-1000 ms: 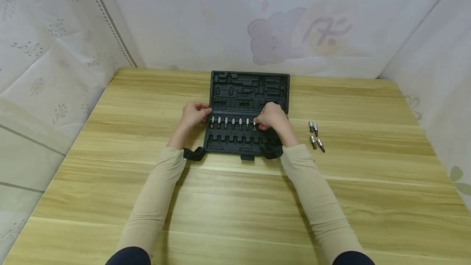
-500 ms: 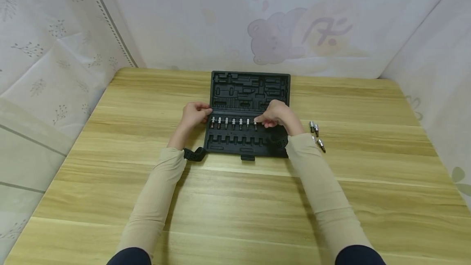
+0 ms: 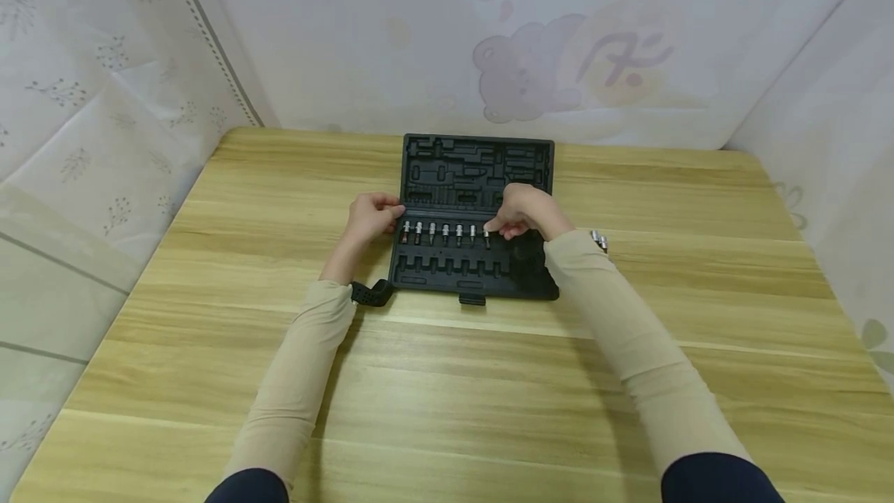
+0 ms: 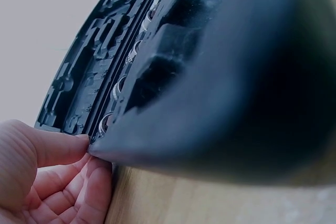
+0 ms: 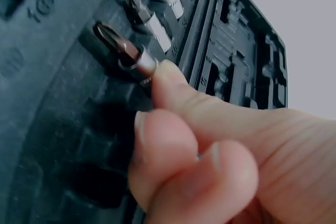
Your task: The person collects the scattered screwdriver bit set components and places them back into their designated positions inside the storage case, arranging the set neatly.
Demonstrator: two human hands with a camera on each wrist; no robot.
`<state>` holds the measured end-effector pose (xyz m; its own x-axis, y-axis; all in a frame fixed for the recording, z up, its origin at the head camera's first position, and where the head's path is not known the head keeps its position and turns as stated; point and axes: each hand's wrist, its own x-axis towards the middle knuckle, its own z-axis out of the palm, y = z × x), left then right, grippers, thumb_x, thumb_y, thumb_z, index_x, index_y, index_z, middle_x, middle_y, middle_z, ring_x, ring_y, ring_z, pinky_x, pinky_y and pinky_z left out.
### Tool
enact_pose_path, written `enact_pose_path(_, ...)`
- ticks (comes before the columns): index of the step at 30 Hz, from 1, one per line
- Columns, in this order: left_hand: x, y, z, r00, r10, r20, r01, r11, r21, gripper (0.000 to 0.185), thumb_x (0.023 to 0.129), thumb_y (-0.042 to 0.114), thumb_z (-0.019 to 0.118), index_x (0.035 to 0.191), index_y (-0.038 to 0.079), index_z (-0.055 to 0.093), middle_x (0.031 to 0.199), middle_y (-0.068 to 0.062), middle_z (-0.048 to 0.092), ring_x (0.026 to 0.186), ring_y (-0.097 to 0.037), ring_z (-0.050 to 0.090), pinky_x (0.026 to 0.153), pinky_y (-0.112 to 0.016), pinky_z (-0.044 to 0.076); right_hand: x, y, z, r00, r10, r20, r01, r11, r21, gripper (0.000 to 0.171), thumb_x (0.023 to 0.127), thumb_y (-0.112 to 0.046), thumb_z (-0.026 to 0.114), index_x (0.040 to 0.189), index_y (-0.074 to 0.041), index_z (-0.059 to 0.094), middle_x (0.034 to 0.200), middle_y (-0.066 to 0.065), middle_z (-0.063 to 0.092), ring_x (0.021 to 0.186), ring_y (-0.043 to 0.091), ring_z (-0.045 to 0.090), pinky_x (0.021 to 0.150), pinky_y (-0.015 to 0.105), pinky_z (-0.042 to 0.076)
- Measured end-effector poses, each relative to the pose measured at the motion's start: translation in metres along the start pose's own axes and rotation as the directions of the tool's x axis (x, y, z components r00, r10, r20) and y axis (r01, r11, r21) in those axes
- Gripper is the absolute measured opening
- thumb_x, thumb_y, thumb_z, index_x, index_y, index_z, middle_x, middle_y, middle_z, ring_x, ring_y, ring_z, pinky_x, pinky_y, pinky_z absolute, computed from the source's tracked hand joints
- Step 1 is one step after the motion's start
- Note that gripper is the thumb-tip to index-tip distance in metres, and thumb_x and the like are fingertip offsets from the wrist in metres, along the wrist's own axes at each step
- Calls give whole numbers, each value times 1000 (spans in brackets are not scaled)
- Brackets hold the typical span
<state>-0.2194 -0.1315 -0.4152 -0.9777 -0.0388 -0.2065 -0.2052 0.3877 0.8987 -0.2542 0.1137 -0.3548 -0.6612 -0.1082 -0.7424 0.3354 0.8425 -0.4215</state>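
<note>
An open black tool case [image 3: 478, 169] is laid flat on the wooden tabletop [image 3: 447, 379], its lid part lying away from the person and its tray part nearer. A row of seven bit sockets [image 3: 445, 233] is seated along the far edge of the tray, just below the hinge.

The left hand [image 3: 372, 217] is set against the left edge of the case, at the left end of the row. In the left wrist view the thumb [image 4: 58, 148] is pressed to the corner of the tray, while the other fingers are curled loosely beneath it; nothing is enclosed by them.

The right hand [image 3: 525, 212] is held over the right end of the row. In the right wrist view its forefinger tip [image 5: 165, 77] is laid on the silver collar of the last bit socket [image 5: 126, 52], which is seated in its slot with the dark tip pointing away from the finger. The remaining fingers are curled in toward the palm and nothing is gripped by them.

A few loose bit sockets [image 3: 599, 240] are seen on the tabletop just right of the right sleeve [image 3: 628, 324], partly hidden by it.
</note>
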Motion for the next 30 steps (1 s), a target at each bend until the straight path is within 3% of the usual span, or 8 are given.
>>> enact_pose_path(3,0,1,0,1000,5,-4,-5,1000,0,26,91,10,61,112,-5,64,94,-18,65,61,-11,55,58,-22,52,2,-5,-2,1000,30,7,-29,999,-27,58,88,-15,66,132,9,36,60,3,54,41,6,47,45,18,42)
enact_pose_path(7,-1,0,0,1000,6,-8,-6,1000,-1,27,91,10,60,113,-5,64,95,-18,65,61,-10,55,58,-22,51,11,-14,-3,998,66,-16,-68,979,-192,69,87,-22,68,137,8,30,61,3,57,41,7,48,46,19,43)
enact_pose_path(11,-1,0,0,1000,7,-4,-7,1000,-2,27,92,10,60,113,-5,63,97,-19,65,62,-10,55,59,-22,52,17,-17,-3,996,79,-31,-85,948,-308,62,86,-26,69,129,9,43,59,2,59,43,7,51,49,20,46)
enact_pose_path(15,0,0,1,1000,11,-2,-11,1000,-8,26,91,10,60,112,-5,64,96,-19,65,61,-10,55,59,-21,51,7,-20,-3,997,73,-28,-78,948,-309,39,86,-25,69,109,5,60,57,0,58,43,6,52,56,22,51)
enact_pose_path(17,0,0,1,1000,12,-4,-12,1000,-11,25,91,10,60,111,-5,64,95,-18,65,61,-10,54,58,-21,51,7,-20,-4,997,72,-23,-75,950,-302,35,86,-25,69,105,4,62,56,0,58,42,6,52,57,23,51)
enact_pose_path(26,0,-1,2,1000,9,-4,-9,1000,-2,26,91,10,60,112,-5,64,96,-19,65,62,-11,55,59,-22,52,15,-19,1,994,72,-86,-96,944,-317,66,84,-25,72,133,7,41,59,2,60,48,9,59,68,30,55)
enact_pose_path(30,0,-1,1,1000,4,-11,-4,1000,1,26,91,10,61,112,-5,64,96,-19,65,62,-11,55,59,-22,52,24,-13,3,993,42,-111,-75,947,-311,63,83,-25,72,131,5,44,62,4,61,49,11,60,70,32,55)
